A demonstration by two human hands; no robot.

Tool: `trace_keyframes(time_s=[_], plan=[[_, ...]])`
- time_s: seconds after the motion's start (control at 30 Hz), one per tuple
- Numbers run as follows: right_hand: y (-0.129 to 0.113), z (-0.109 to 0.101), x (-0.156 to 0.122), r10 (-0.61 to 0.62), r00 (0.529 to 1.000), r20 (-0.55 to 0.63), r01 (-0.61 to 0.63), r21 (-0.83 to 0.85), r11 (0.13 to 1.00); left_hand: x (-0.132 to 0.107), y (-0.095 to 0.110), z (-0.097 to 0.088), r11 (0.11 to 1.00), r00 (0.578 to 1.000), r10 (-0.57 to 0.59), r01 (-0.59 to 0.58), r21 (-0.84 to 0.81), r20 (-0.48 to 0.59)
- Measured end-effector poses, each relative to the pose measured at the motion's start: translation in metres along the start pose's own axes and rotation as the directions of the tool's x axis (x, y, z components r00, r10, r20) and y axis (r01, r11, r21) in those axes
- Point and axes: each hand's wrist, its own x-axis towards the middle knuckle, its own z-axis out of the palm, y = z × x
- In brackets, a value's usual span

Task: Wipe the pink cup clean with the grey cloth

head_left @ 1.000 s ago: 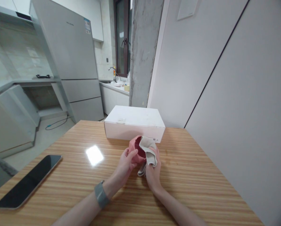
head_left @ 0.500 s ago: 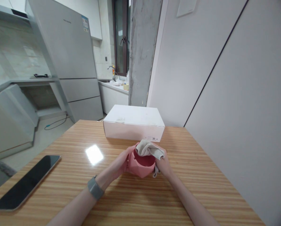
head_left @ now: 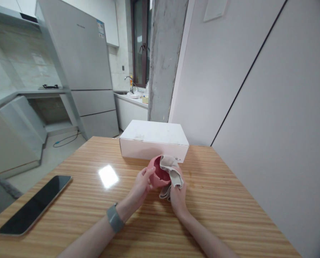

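Observation:
A pink faceted pot is held above the wooden table, tilted so its hollow inside shows. My left hand grips its left wall, thumb at the rim and fingers on the outside. A light grey cloth drapes over the right part of the rim, and one end of it hangs below the pot. My right hand is closed on the cloth at the pot's right side. Cloth and pot hide most of the right fingers. A grey band circles my left wrist.
A white box lies on the table just behind the pot. At the left edge rests a black phone. Beyond the table stand a grey fridge and a sink counter; a pale wall rises on the right.
The pot has turned and tipped, its opening now facing more to the left. My right hand and the cloth have shifted left and lower round the pot's near right side.

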Motion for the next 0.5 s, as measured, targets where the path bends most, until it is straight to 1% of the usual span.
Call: trace_keyframes(time_s=[0.07, 0.1, 0.17, 0.27, 0.37, 0.43, 0.5], plan=[[0.003, 0.0, -0.002, -0.032, 0.999, -0.013, 0.032, -0.005, 0.999, -0.001, -0.001, 0.001, 0.999, 0.998, 0.007, -0.004, -0.046, 0.06], [0.003, -0.001, 0.001, -0.03, 1.0, -0.003, 0.03, -0.004, 1.0, -0.002, -0.001, 0.001, 0.999, 0.996, -0.02, 0.024, -0.046, 0.089], [0.0, -0.007, 0.009, -0.011, 0.999, 0.043, 0.01, 0.004, 1.0, 0.0, 0.002, -0.003, 0.993, 0.986, -0.118, 0.118, 0.005, 0.114], [-0.01, -0.017, 0.024, 0.014, 0.983, 0.185, -0.017, 0.016, 1.0, 0.003, 0.007, -0.011, 0.961, 0.963, -0.256, 0.244, 0.129, 0.086], [-0.019, -0.021, 0.029, 0.036, 0.939, 0.342, -0.046, 0.02, 0.999, 0.005, 0.009, -0.017, 0.928, 0.936, -0.343, 0.324, 0.182, 0.083], [-0.023, -0.021, 0.028, 0.043, 0.913, 0.405, -0.058, 0.026, 0.998, 0.004, 0.009, -0.019, 0.915, 0.919, -0.38, 0.357, 0.191, 0.105], [-0.024, -0.02, 0.027, 0.034, 0.9, 0.434, -0.051, 0.028, 0.998, 0.004, 0.009, -0.019, 0.908, 0.911, -0.394, 0.366, 0.204, 0.12]])
